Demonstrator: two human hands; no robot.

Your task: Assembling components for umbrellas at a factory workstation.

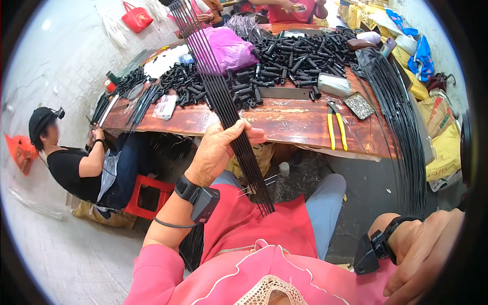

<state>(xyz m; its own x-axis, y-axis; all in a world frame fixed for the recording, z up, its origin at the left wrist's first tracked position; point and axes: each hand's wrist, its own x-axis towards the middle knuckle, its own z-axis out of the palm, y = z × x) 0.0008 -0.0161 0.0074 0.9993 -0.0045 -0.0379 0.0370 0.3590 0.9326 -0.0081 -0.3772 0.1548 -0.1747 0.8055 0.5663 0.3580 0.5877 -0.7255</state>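
Note:
My left hand [216, 147] is closed around a bundle of long thin black metal rods [219, 96]. The rods slant from above the table down to the red apron on my lap, and lie side by side in a flat row. My right hand [424, 249] is raised close to the camera at the lower right, with its fingers bent loosely downward and nothing visible in them. Nearest on the table are wire cutters [336, 124] with yellow handles and a small tray [369, 113] of tiny metal pieces.
Black tubular handles [290, 56] are heaped across the wooden table [284, 122], beside a pink plastic bag [229, 48]. Black rods [406, 137] hang over its right edge. A co-worker [76, 162] sits at left near a red stool [147, 195]; others are across the table.

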